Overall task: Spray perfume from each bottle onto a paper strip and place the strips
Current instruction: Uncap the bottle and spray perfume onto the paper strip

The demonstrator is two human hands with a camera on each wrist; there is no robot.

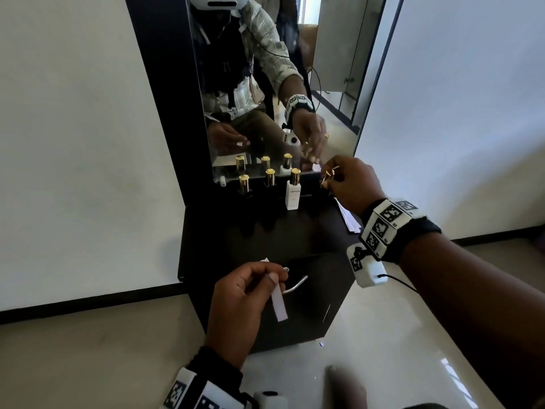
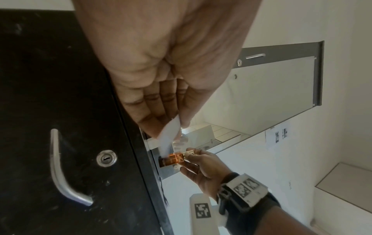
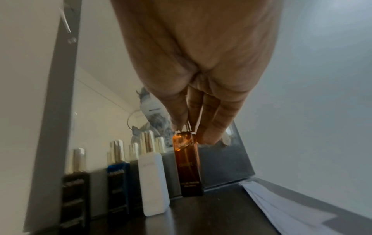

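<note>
My left hand is low in front of the black cabinet and pinches a white paper strip between thumb and fingers; the strip hangs past the fingertips. My right hand is at the back right of the cabinet top, by the mirror, and grips an amber perfume bottle by its gold top. The bottle hangs upright under the fingertips. Whether its base touches the cabinet top I cannot tell. The left wrist view shows the amber bottle in the right hand, just beyond the strip's end.
A black bottle, a dark blue bottle and a white bottle, all gold-capped, stand in a row along the mirror. Loose paper strips lie at the cabinet top's right edge. The cabinet door has a metal handle.
</note>
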